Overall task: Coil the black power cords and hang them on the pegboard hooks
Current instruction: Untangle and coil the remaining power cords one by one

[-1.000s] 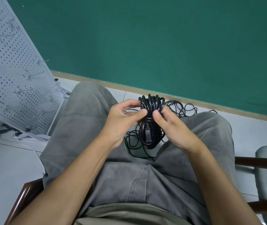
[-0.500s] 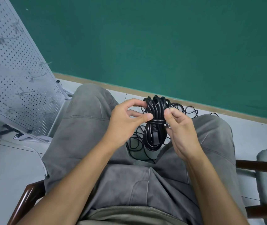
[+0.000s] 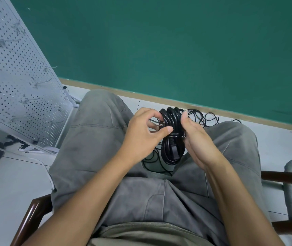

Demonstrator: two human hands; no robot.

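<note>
Head view: coiled cord (image 3: 172, 121) between hands.

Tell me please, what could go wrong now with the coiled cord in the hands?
1. The coiled cord is held only by the left hand and the right hand; if either loosens before the wrap at its middle is secured, the loops may spring apart.
2. Loose cords lie tangled on the floor just behind; the bundle could catch on them.
3. The pegboard stands off to the left, so reaching it may shake the coil.
</note>
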